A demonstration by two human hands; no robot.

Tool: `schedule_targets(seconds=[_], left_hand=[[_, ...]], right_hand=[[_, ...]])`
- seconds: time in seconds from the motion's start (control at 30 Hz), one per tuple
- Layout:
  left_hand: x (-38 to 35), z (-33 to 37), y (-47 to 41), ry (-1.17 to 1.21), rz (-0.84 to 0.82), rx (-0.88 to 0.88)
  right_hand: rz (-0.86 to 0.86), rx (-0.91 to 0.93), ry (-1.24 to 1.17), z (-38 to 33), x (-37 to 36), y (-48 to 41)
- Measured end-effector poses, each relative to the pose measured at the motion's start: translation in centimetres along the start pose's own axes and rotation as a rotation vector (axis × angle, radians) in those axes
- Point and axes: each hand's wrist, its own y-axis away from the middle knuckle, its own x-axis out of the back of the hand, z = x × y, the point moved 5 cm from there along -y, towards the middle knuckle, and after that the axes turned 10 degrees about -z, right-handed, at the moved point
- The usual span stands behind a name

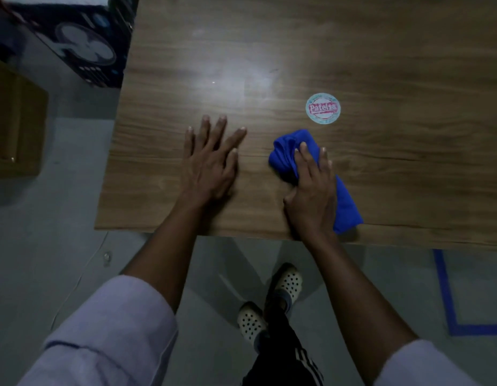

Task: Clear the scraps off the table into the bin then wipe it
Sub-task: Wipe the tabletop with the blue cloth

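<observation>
While the left hand [211, 160] is resting flat on the wooden counter [381, 51] with its fingers straight and spread wide, the right hand [311, 190] is holding a bunched blue cloth [349, 207] down on the wood — its fingers are lying over the top of the cloth and its thumb is curling against the cloth's side. The cloth is sitting at about 3 o'clock from the left hand, close to the near edge of the counter, and one end of it is sticking out from under the right hand toward 5 o'clock. A round sticker [323, 108] with red lettering is lying flat on the counter at about 12 o'clock from the cloth, near it but apart. Both forearms are coming out of light sleeves [108, 330] at 6 o'clock. Below the counter's edge the grey floor [46, 232] is showing, with two pale perforated shoes [287, 282] between the arms and a corner of blue tape [448, 302] at about 4 o'clock. At 10 o'clock, beside the counter, a dark box [85, 48] with a fan picture is standing — a brown box [16, 121] is sitting at 9 o'clock.
</observation>
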Motion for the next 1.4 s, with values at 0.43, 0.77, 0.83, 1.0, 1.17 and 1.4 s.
schedule_targets(seconds=[0.43,0.77,0.83,1.0,1.17,1.4], left_hand=[[0.7,-1.9,0.1,0.367,0.105,0.035],[0.8,-2.2,-0.5,0.362,0.120,0.115],[0.8,-1.9,-0.8,0.356,0.084,0.169],[0.8,-1.0,-3.0,0.265,0.036,0.291],[0.5,-1.9,-6.7,0.202,-0.015,0.278],[2.0,-2.2,-13.0,0.610,0.066,0.216]], right_hand=[[-0.120,0.311,-0.047,-3.2,-1.6,-0.7],[-0.070,-0.009,-0.077,-3.3,0.4,-14.6],[-0.122,0.136,-0.086,-7.1,-1.2,-15.1],[-0.082,0.253,-0.004,-5.0,-1.8,-10.7],[-0.014,-0.190,0.130,3.0,2.2,-17.4],[-0.112,0.178,-0.141,-9.6,-2.5,-16.0]])
